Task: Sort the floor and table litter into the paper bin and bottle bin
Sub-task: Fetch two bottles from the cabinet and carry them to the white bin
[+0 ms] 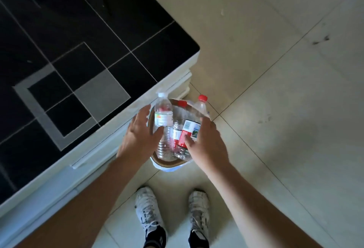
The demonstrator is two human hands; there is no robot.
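- A home living space, seen from above, though which room cannot be told
- Pale glossy tiled floor [275, 90] with thin dark grout lines and a few scuff marks, the sort laid indoors in a house
- A low piece of furniture with a black glass tabletop [78, 41] patterned in grey squares, on a cream stepped base, like a coffee table
- A small bin [167, 164] with a white liner stands on the floor at the table's corner
- White laced trainers [149, 210] worn on the tiles
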